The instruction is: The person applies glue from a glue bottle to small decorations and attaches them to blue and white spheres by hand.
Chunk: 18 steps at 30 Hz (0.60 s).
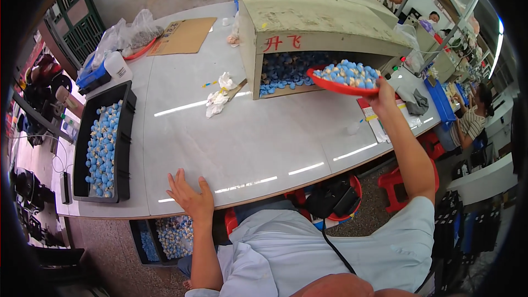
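My right hand (384,97) grips the edge of a round red plate (336,87), holding it raised in front of the box's opening. Small blue-and-cream ball-shaped pieces (350,73) are heaped on the plate. The beige box-like housing (313,19) stands at the back of the table, and many blue pieces (287,70) lie inside its open front. Near the table's front edge, my left hand (192,196) rests with its fingers spread and nothing in it. A black crate (124,137) of similar blue-and-cream balls (103,148) sits on the left.
White crumpled tissues (218,102) lie on the grey-white table (187,132). A cardboard sheet (182,36) and plastic bags (129,32) are at the back left. Crates of pieces (173,235) stand under the table. Red stools (393,187) are below, and other people work at the right.
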Available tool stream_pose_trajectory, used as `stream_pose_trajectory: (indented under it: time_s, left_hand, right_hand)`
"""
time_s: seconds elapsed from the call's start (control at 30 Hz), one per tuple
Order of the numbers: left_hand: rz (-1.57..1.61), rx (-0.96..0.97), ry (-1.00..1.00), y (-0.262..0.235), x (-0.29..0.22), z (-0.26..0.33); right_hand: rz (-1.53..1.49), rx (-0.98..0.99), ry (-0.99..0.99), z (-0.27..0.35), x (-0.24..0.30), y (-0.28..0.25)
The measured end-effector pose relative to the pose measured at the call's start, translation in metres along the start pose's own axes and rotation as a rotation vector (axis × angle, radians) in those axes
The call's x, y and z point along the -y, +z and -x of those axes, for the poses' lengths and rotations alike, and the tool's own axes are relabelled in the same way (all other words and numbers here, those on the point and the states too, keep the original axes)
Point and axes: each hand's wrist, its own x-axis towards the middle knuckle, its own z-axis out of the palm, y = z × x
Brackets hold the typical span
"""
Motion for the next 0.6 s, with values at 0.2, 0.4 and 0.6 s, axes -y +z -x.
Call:
stream_pose_trajectory:
  time_s: [0.2,0.4,0.6]
  left_hand:
    - [-0.132,0.018,-0.034,0.004,-0.004,-0.005]
    - [-0.129,0.004,-0.066,0.004,-0.004,-0.004]
    - [-0.164,-0.013,-0.078,0.005,-0.003,-0.002]
  right_hand:
    - [0.360,-0.094,0.003,-0.114,0.028,0.003]
    - [0.287,-0.076,0.010,-0.144,0.027,0.010]
    - [0.324,-0.209,-0.050,-0.156,0.033,-0.011]
